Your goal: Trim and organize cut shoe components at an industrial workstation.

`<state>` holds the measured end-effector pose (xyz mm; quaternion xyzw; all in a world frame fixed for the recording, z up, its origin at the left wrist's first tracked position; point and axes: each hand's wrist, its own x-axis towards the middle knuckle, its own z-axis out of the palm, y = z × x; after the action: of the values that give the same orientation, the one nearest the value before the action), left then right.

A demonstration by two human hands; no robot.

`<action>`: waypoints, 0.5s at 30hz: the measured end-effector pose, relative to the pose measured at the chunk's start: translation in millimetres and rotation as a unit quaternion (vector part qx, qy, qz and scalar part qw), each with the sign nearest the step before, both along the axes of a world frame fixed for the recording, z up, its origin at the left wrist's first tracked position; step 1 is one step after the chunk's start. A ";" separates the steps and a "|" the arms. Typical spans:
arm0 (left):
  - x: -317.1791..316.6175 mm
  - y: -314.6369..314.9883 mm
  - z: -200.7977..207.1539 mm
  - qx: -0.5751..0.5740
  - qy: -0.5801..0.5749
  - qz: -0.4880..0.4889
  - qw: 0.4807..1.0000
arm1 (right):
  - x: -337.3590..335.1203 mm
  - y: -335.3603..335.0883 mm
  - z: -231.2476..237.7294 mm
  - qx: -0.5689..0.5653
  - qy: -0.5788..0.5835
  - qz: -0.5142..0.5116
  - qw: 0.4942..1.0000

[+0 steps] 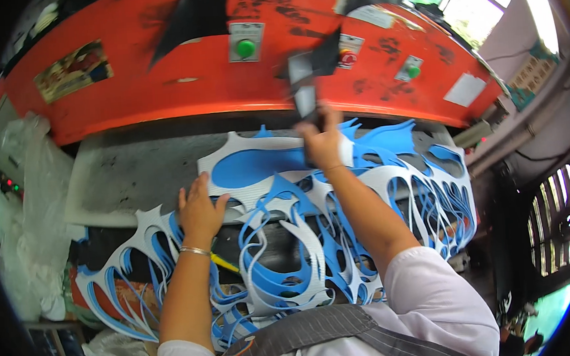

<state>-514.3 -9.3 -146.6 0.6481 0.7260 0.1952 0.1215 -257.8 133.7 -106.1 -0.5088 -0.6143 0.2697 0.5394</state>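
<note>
Left fingers (201,184) at a blue-white cut sheet (231,148), right fingers (330,117) around a blurred dark object (305,97), red machine (143,89) beyond.

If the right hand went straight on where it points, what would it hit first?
Probably the orange-red machine front, with the blurred dark object in the right hand touching first. A black flap shows near that line and might come sooner; depth is unclear.

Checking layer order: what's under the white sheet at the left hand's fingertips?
Blue material shows through the large opening in the white sheet; grey board shows beyond its left edge. What lies beneath the sheet's solid parts and beneath the blue is covered.
</note>
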 end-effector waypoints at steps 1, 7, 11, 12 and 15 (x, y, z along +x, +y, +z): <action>-0.3 -0.2 6.5 0.016 0.011 0.009 1.000 | 6.8 7.9 12.7 0.023 0.117 -0.043 0.992; 7.4 53.4 33.4 0.003 0.123 -0.110 0.986 | 77.7 -28.8 57.6 0.078 0.344 0.044 0.935; 38.4 90.3 21.3 -0.142 0.034 -0.175 0.974 | 91.0 -49.1 27.8 -0.049 0.318 0.089 0.943; 41.4 95.2 18.7 -0.139 0.038 -0.149 0.978 | 90.5 -47.2 17.7 -0.091 0.306 0.083 0.944; 44.8 112.8 14.5 -0.123 0.068 -0.165 0.976 | 82.5 -34.9 -9.9 -0.105 0.176 0.042 0.978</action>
<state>-469.5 103.5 -132.1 0.7507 0.6343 0.0376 0.1809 -175.3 98.9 -116.1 -0.4808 -0.4987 0.4410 0.5707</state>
